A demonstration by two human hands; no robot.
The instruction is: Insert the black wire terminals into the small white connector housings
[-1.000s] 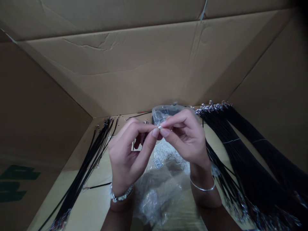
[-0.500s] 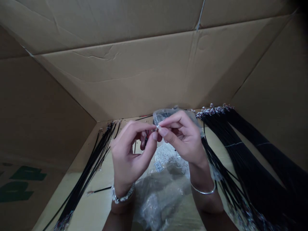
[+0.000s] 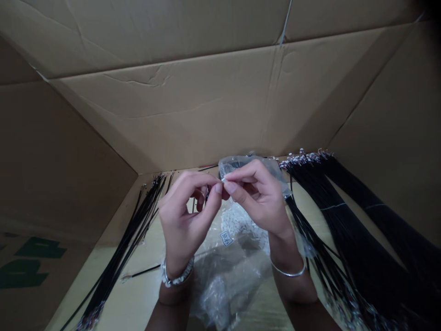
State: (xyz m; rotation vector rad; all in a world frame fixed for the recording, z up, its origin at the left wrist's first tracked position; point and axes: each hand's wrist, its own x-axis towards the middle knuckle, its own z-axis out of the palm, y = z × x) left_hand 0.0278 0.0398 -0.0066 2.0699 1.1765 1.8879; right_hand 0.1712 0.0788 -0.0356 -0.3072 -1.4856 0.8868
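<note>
Since our tiny white plastic-looking block (image 3: 223, 180) is likely light, stiff, slick, we'd best pinch its sides: right hand (image 3: 263, 197) clamped on it, left hand (image 3: 186, 216) fingertips together, contents unclear.

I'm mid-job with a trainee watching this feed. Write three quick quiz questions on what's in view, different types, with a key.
1. What colour is the small piece pinched by the right hand? A) black B) green C) white
2. True or false: both of the person's wrists are bare.
3. Fill in the blank: of the black cables beside the hands, the bigger share lies on the person's ____ side.

Key: 1. C. 2. False; for one, a thin bracelet circles the right wrist. 3. Right.
</note>
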